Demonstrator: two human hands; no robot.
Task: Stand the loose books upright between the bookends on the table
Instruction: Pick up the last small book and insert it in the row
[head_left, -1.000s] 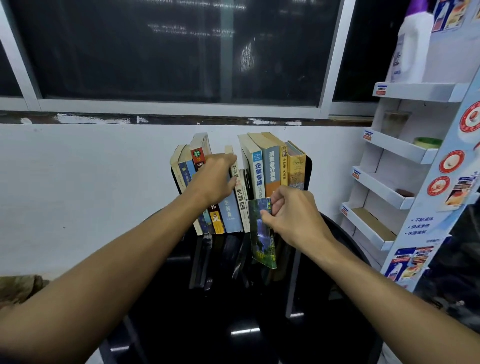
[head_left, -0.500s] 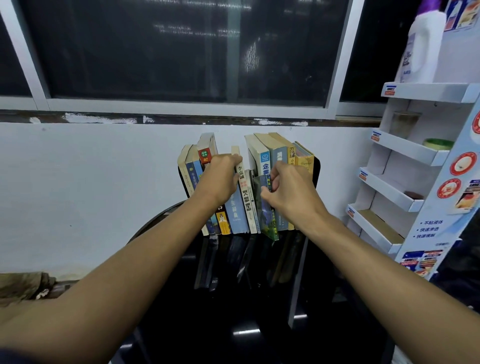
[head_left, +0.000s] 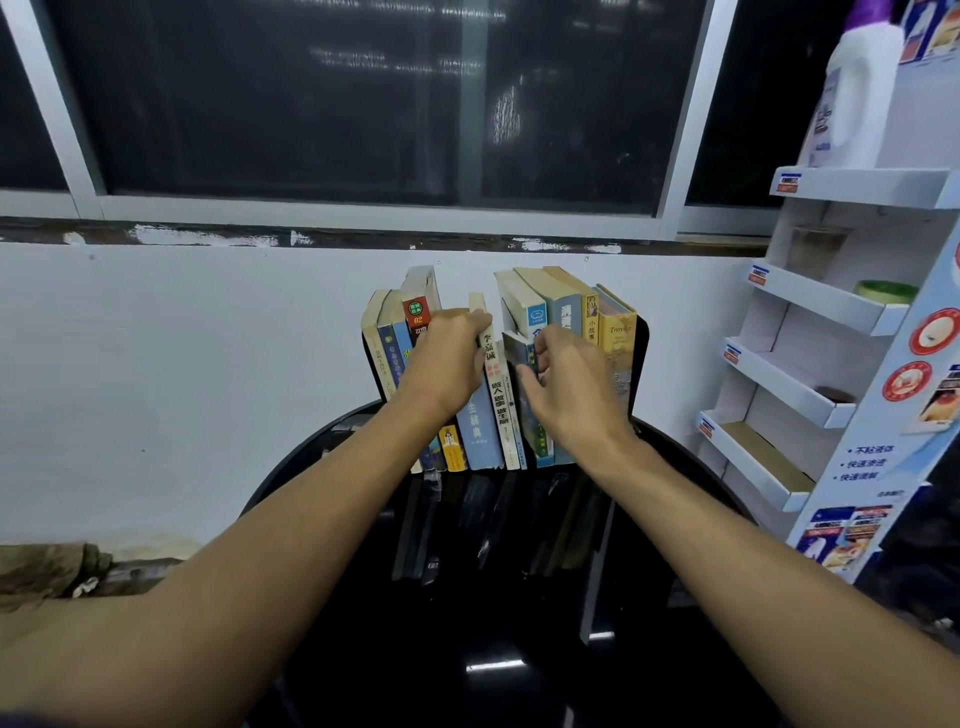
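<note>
Left hand curled over left-side books, gripping their tops. Right hand pinches thin green book, upright in the row's gap on black table.

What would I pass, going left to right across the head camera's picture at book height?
Cream end book, left hand, white-spined book, green book, right hand, yellow book, black bookend, white display rack.

books stand in a row at the table's 12 o'clock edge, before the wall; a display rack stands at 3 o'clock.
</note>
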